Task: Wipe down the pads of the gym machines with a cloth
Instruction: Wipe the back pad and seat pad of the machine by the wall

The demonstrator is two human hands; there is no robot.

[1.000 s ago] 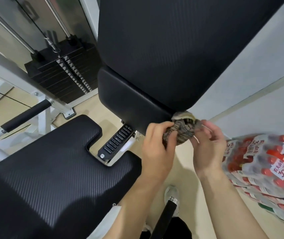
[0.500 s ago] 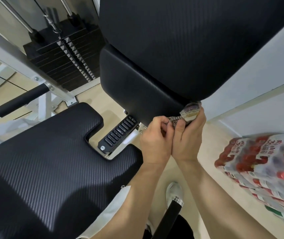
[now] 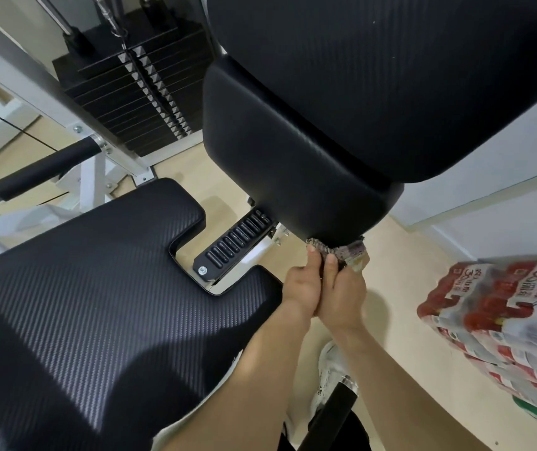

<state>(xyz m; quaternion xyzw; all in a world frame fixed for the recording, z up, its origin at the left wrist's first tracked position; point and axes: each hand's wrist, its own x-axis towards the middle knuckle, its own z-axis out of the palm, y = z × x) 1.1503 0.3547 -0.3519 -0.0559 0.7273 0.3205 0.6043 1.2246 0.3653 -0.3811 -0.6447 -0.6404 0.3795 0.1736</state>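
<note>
The left hand (image 3: 299, 288) and right hand (image 3: 342, 294), apart a second ago, now touch side by side just under the lower back pad (image 3: 293, 164), both gripping the bunched cloth (image 3: 335, 250) and pressing it against that pad's bottom edge, so wiping there looks underway

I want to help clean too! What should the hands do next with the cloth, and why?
Probably slide the cloth up across the face of the lower back pad. The left hand and right hand both pinch it, bunched against only that pad's bottom edge, so it touches none of the wide black surface above.
</note>
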